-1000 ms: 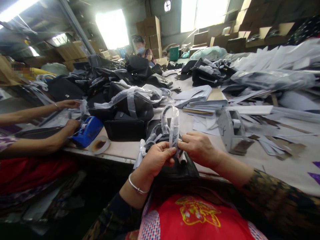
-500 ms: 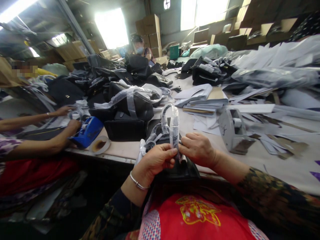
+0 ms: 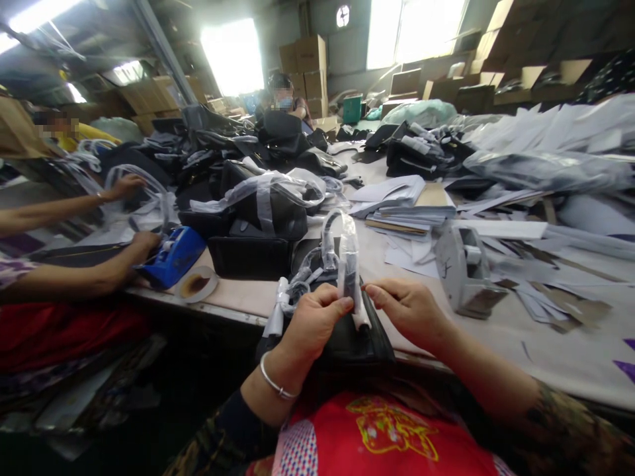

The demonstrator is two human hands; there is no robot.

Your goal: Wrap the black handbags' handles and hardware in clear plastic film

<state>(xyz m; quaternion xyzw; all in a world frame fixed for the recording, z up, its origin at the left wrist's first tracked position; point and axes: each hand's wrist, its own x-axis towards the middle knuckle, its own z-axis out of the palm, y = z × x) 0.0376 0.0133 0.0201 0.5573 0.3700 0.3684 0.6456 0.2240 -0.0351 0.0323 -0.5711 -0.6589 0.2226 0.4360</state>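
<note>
A black handbag [image 3: 337,347] lies at the table edge in front of me. Its upright handle [image 3: 349,251] is wrapped in clear plastic film. My left hand [image 3: 315,320] pinches the lower part of this handle between thumb and fingers. Just to the right, my right hand [image 3: 414,309] is closed, thumb and forefinger pressed together beside the handle; what they hold, if anything, is too small to make out. A white wrapped piece [image 3: 279,304] and a plastic-covered strap [image 3: 297,285] sit at the bag's left side.
A grey tape dispenser [image 3: 459,271] stands to the right, near stacked paper sheets [image 3: 411,208]. Wrapped black bags [image 3: 251,254] are piled ahead. Leftward are a blue tape dispenser [image 3: 173,254], a tape roll [image 3: 196,284] and a co-worker's hands [image 3: 126,188] with another wrapped handle.
My right hand has moved slightly right, away from the handle, and its fingers have straightened somewhat. My left hand keeps its pinch. The co-worker's far hand has risen.
</note>
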